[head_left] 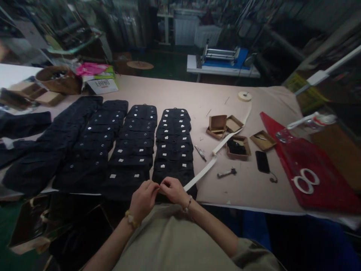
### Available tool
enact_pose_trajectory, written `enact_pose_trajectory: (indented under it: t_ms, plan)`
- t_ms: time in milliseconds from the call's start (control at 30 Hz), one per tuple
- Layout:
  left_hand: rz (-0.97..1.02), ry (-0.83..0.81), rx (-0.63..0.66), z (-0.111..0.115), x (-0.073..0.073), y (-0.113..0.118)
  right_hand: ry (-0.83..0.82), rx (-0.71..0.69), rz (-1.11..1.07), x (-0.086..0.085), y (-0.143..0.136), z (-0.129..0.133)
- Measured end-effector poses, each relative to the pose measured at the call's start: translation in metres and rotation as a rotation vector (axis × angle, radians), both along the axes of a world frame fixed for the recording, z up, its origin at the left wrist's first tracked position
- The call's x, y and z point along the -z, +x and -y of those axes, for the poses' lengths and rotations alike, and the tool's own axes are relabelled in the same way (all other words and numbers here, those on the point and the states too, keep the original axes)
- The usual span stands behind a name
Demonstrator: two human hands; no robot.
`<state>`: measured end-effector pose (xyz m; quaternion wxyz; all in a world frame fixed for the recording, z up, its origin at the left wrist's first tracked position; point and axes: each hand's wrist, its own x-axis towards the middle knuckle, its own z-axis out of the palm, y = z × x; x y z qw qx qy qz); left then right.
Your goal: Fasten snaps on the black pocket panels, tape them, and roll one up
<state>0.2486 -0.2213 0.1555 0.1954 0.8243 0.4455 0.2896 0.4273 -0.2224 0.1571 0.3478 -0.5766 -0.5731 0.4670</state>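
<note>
A long strip of white tape runs from the tape roll at the back right to my hands at the table's front edge. My right hand is closed on its near end, fingers bent in a pinch. Close beside it, my left hand also pinches at the tape's end, though the fingertips cover most of what is there. Just beyond my hands lies a row of overlapping dark fabric pieces bearing small white squares in pairs. The neighbouring row has metal eyelets at the back and white squares nearer me.
Small cardboard boxes, a phone, a metal tool and thread snips lie to the right. Beyond them is a red sheet with white rings. A basket stands back left.
</note>
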Motion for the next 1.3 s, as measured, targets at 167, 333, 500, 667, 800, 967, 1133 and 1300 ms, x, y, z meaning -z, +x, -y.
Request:
enact_pose_trajectory:
  t_ms: [167,333,500,667,800,967,1133,1300]
  plan:
    - [0.316,0.026,-0.025,-0.008,0.006,-0.001,-0.114,0.131,-0.223,-0.001,-0.001,-0.015]
    - [0.670,-0.564,0.013,-0.037,0.000,0.002,-0.157,0.148,-0.248,-0.017,-0.001,-0.018]
    - [0.758,-0.855,0.227,-0.069,-0.013,-0.007,-0.112,0.178,-0.160,-0.025,-0.010,-0.028]
    - [0.633,-0.815,0.261,-0.098,-0.016,-0.021,-0.018,0.125,0.103,-0.025,-0.027,-0.047]
    - [0.356,-0.536,0.180,-0.121,-0.011,-0.031,0.032,0.052,0.296,-0.020,-0.039,-0.066]
    - [0.154,-0.396,0.247,-0.146,-0.005,-0.045,0.008,-0.065,0.454,-0.013,-0.052,-0.090]
    - [0.166,-0.304,0.326,-0.157,-0.003,-0.054,-0.270,0.159,-0.071,0.006,-0.059,-0.118]
    - [0.683,-0.556,-0.007,-0.208,0.031,-0.033,-0.459,0.485,-0.435,0.020,-0.058,-0.137]
